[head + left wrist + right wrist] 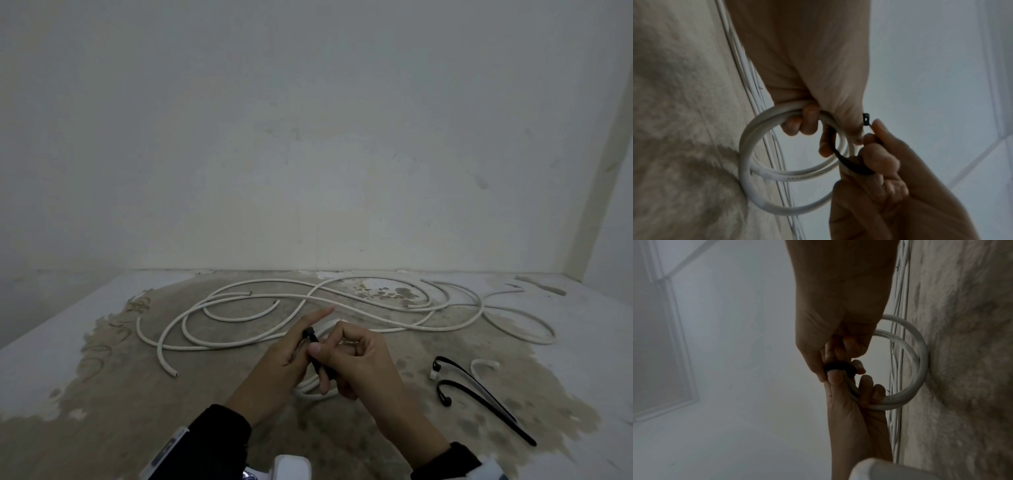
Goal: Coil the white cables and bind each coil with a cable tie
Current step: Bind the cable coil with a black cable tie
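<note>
low in the middle of the head view the two hands meet over a small white coil (764,164), two loops or so of cable, its lower edge resting on the stained surface (428,442). the left hand (281,356) has its lower fingers curled round the top of the coil while its forefinger sticks out straight; the right hand (356,359) pinches a black cable tie (851,164) that is wrapped around the bundle, with the tie's square head (866,119) showing beside the left palm. whether the tail has gone through that head i cannot tell, so i'd judge this first binding as under way and not yet cinched. beyond the hands, across the middle of the frame, the loose white cables (308,299) sprawl in long crossing curves, several cut ends showing, none of them coiled. to the right lie two spare black ties (479,397), with a short white piece (484,364) curled just beside them. by my reckoning one coil is nearly made fast and most of the job is still ahead: the sprawled lengths need winding and a tie each.
</note>
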